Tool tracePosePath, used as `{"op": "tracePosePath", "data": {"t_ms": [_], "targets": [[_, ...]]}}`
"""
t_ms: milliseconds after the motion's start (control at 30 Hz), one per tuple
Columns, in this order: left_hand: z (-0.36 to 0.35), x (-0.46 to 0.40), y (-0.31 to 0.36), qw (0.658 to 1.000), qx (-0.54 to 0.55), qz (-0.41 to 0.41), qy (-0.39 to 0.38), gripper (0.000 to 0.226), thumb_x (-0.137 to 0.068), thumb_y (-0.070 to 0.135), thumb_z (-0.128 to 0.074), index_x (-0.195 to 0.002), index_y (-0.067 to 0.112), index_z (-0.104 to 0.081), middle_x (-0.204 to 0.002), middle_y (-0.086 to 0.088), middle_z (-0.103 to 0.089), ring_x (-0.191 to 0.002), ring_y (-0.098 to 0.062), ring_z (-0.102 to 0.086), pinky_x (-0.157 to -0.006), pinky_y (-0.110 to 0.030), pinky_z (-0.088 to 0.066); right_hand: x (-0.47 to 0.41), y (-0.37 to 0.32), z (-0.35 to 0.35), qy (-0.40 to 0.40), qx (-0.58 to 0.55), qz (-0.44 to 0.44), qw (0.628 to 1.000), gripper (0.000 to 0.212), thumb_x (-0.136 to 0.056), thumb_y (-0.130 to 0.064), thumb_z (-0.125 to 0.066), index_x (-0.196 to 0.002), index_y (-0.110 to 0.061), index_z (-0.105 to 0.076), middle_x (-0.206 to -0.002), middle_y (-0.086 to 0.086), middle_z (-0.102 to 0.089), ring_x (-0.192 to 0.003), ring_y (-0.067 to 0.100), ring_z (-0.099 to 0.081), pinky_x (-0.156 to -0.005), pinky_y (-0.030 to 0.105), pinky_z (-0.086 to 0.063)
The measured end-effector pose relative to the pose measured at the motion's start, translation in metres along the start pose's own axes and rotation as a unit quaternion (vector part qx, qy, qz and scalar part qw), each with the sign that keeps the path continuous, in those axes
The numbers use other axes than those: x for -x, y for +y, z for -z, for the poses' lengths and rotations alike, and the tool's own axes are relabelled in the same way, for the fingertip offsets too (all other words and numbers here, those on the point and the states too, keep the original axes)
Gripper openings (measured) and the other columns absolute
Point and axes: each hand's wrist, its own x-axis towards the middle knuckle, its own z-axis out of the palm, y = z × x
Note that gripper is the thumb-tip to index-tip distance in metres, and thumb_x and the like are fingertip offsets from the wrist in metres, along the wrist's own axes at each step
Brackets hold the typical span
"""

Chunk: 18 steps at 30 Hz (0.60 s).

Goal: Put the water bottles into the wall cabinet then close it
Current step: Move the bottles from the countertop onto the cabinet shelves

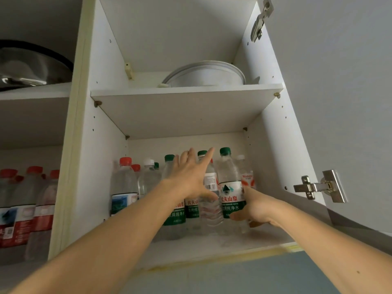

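1. White wall cabinet [106, 145] open, its door [339, 102] swung out to the right; 2 metal hinges on the door, upper [260, 22] and lower [318, 186].
2. Right compartment, bottom shelf [212, 242]: clear plastic water bottles standing upright in a cluster. Caps I can count: 4 green, 2 red, 2 white; more may be hidden behind the hand.
3. Left hand [191, 179]: released, fingers straight and spread, reaching in over the green-capped bottles in the middle. Its thumb lies across a clear ribbed bottle with a barcode label [211, 200]. Cannot tell if the palm actually touches.
4. Right hand [253, 209]: grasping the green-capped clear bottle with the green label [230, 187] low on its body, thumb in front near the bottom of the label, fingers round the back. Bottle upright, on or just above the shelf, front right of the cluster.
5. Just right of it, a bottle with an orange-red label [247, 179], white cap.
6. At the left of the cluster, a red-capped bottle with a blue-and-white label [124, 187].
7. Upper shelf [186, 92]: 1 white round pot-like vessel [207, 76].
8. Left neighbouring compartment: at least 3 red-capped bottles with red labels [27, 209] below; 1 dark metal pan [31, 64] on the shelf above.
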Motion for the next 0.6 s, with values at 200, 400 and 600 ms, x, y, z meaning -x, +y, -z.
{"op": "tracePosePath", "data": {"t_ms": [200, 400, 600], "targets": [[-0.004, -0.033, -0.015, 0.996, -0.061, -0.027, -0.066, 0.135, -0.051, 0.084, -0.075, -0.157, 0.042, -0.003, -0.167, -0.009, -0.023, -0.155, -0.034, -0.008, -0.112, -0.065, 0.02, -0.003, -0.002, 0.003, -0.027, -0.036, -0.036, 0.998, 0.064, -0.087, -0.011, -0.078, -0.139, -0.025, -0.043, -0.133, 0.002, -0.061, -0.119, 0.026, -0.059, -0.1, 0.045, -0.054], [-0.005, -0.04, -0.025, 0.998, 0.025, -0.051, -0.04, 0.111, -0.047, 0.076, -0.083, -0.139, 0.048, -0.028, -0.145, -0.005, -0.051, -0.144, -0.032, -0.031, -0.119, -0.06, 0.012, -0.013, 0.003, 0.002, -0.054, -0.024, -0.013, 0.998, 0.043, -0.089, -0.012, -0.076, -0.115, -0.036, -0.051, -0.115, -0.006, -0.063, -0.103, 0.017, -0.061, -0.088, 0.037, -0.056], [0.003, -0.038, -0.04, 0.997, 0.011, -0.062, -0.038, 0.094, -0.057, 0.073, -0.082, -0.136, 0.047, -0.037, -0.139, -0.005, -0.056, -0.146, -0.03, -0.029, -0.118, -0.059, 0.019, -0.029, -0.001, -0.007, -0.06, -0.022, -0.031, 0.997, 0.052, -0.087, -0.011, -0.078, -0.128, -0.029, -0.051, -0.119, -0.005, -0.066, -0.108, 0.018, -0.063, -0.094, 0.039, -0.059]]}}
